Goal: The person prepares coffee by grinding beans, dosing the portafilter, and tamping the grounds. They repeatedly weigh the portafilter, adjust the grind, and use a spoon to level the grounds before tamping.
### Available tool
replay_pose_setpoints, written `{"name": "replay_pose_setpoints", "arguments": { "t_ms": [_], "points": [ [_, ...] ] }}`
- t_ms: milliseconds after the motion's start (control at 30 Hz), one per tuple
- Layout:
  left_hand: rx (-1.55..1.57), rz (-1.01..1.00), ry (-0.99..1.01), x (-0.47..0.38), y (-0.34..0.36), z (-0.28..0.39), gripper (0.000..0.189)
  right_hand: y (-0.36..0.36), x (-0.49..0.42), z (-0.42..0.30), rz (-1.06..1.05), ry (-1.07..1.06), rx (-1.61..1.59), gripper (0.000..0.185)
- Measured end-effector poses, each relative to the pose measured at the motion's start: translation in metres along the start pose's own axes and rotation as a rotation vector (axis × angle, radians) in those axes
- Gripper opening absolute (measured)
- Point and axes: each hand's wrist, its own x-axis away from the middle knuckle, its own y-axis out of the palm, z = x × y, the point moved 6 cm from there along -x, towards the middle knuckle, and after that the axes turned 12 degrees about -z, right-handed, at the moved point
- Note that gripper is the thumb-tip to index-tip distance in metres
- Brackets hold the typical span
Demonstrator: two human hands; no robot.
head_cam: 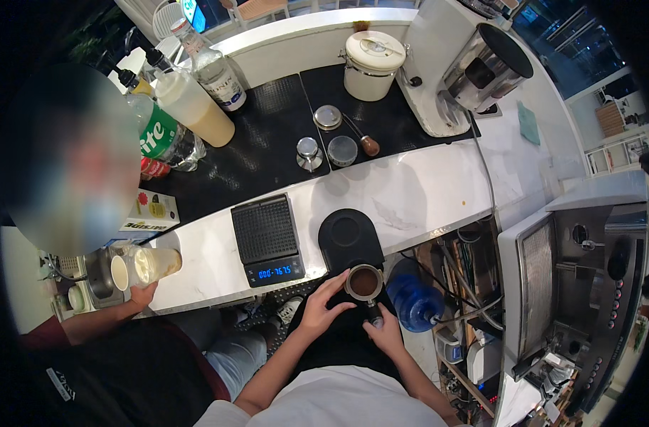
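A portafilter (pixel 365 281) with brown ground coffee in its basket is in front of me, just past the counter's front edge. My right hand (pixel 384 328) is closed around its dark handle. Beside the basket, my left hand (pixel 324 309) has its fingers and thumb spread, the fingertips at the rim; whether they touch it I cannot tell. Directly beyond the basket lies a black tamping mat (pixel 351 256) with a round recess. To its left, a black digital scale (pixel 265 229) shows a lit blue display.
A metal tamper (pixel 309 155), round tools (pixel 342 151) and a wooden-handled tool (pixel 369 145) lie on black mats near a white canister (pixel 375 66) and grinder (pixel 463 69). Bottles (pixel 196 107) stand left. A co-worker's hand (pixel 143 296) holds cups (pixel 153 265). An espresso machine (pixel 575 288) is right.
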Motion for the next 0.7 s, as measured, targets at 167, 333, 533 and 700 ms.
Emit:
{"name": "replay_pose_setpoints", "arguments": {
  "t_ms": [167, 333, 533, 700],
  "points": [
    [0.234, -0.03, 0.084, 0.007, 0.002, -0.018, 0.068, 0.001, -0.001, 0.007, -0.006, 0.045, -0.016, 0.069],
    [0.29, -0.09, 0.12, 0.019, -0.001, -0.005, 0.07, -0.01, 0.007, -0.021, -0.157, 0.074, -0.243, 0.059],
    [0.397, -0.062, 0.229, 0.033, -0.007, 0.006, 0.077, -0.031, 0.036, -0.12, -0.278, -0.212, -0.029, 0.051],
    [0.376, 0.084, 0.295, 0.045, -0.018, 0.024, 0.074, -0.032, 0.01, -0.118, -0.448, -0.242, -0.105, 0.052]
  ]
}}
